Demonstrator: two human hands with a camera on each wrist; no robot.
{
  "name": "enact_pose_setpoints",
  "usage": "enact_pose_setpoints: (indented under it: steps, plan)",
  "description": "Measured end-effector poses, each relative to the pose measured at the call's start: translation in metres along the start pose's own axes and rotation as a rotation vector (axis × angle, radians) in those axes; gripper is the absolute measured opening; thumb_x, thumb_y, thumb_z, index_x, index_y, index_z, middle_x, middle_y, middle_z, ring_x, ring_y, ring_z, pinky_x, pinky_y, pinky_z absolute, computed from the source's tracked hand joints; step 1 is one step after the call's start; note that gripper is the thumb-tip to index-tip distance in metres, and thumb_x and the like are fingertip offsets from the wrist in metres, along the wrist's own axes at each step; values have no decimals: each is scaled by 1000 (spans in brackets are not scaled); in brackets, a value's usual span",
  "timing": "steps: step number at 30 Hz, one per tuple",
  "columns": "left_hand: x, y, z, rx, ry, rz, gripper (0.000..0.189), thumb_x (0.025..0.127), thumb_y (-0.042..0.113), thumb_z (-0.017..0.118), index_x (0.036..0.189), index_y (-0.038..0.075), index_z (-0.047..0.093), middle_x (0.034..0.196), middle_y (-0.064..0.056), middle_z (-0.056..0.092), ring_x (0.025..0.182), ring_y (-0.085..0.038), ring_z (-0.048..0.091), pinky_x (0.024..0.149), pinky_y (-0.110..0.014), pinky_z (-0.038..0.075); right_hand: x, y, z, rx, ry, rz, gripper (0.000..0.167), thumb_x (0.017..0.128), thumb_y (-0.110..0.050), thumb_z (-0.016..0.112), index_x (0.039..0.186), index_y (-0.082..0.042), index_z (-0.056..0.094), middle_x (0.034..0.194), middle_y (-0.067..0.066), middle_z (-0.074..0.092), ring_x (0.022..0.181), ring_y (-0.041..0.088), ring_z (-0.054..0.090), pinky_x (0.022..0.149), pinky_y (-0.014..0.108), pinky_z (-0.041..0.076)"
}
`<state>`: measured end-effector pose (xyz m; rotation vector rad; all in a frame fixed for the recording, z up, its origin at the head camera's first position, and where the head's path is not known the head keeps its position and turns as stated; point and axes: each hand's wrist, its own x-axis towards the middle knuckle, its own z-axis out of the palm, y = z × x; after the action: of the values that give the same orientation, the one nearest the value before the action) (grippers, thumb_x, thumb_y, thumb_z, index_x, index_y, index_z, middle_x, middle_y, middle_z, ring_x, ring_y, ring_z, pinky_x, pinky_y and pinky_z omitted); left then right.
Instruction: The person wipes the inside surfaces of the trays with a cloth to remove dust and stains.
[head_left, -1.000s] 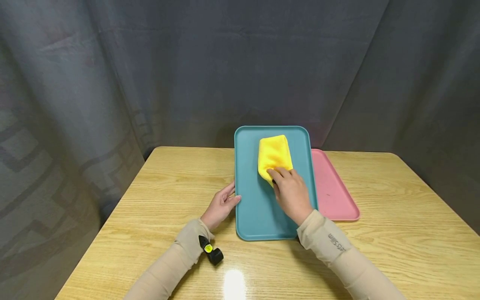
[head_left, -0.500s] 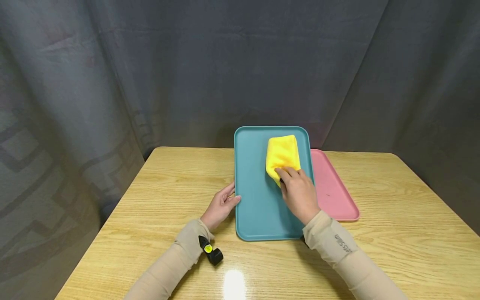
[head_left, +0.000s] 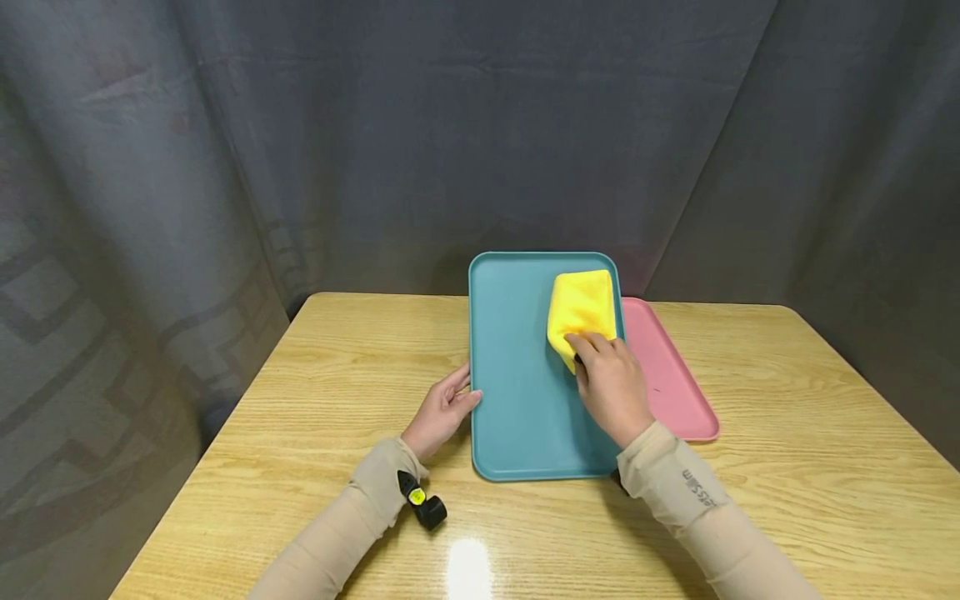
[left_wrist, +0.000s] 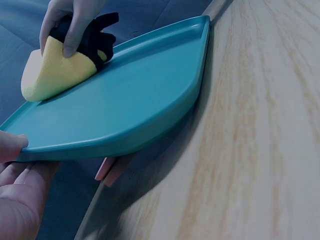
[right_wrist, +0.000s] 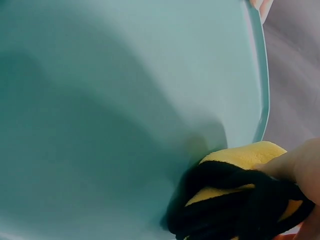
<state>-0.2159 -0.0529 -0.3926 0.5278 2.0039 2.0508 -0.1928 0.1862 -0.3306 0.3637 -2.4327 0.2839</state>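
Observation:
A teal rectangular tray (head_left: 517, 400) is held at a tilt, its far end raised over the wooden table. My left hand (head_left: 441, 414) grips its left rim, thumb on the upper edge and fingers underneath, as the left wrist view shows. My right hand (head_left: 611, 383) pinches a folded yellow cloth (head_left: 583, 300) with black edging and presses it on the tray's upper right part, by the right rim. In the right wrist view the bunched black edging (right_wrist: 225, 205) sticks out below the fingers, against the tray's surface.
A pink tray (head_left: 667, 375) lies on the table behind and to the right, partly hidden by the teal one. A small dark mark (head_left: 656, 390) shows on it. Grey curtains (head_left: 480, 142) hang behind the wooden table (head_left: 360, 350).
My right hand has slid the yellow cloth rightward across the teal tray, from near its middle to its right rim. My left hand and both trays have stayed put.

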Motion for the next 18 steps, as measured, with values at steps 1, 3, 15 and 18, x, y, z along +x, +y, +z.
enact_pose_setpoints:
  steps: [1,3,15,18]
  plan:
    - [0,0,0,-1,2,-1,58,97,3,45,149,4,20,150,-20,31,134,-33,38,107,-32,41,0,1,0,-1,2,1,31,81,-2,68,112,-4,66,102,15,67,80,35,56,67,43,51]
    - [0,0,0,5,4,1,58,97,2,45,149,3,20,150,-20,30,134,-33,38,107,-32,41,-1,3,0,-2,6,5,31,81,-2,68,112,-4,66,101,15,67,79,35,56,66,43,51]
    - [1,0,0,-8,2,13,58,96,0,45,148,2,20,149,-21,31,133,-34,40,106,-31,43,-3,10,-3,5,-4,37,34,80,-2,69,113,-5,65,102,15,65,82,37,56,68,47,51]
    - [1,0,1,-5,8,13,58,96,0,45,148,1,20,150,-21,31,133,-34,39,106,-31,42,-3,11,-3,1,-1,37,34,80,-1,69,113,-4,65,102,16,65,82,37,56,69,47,51]
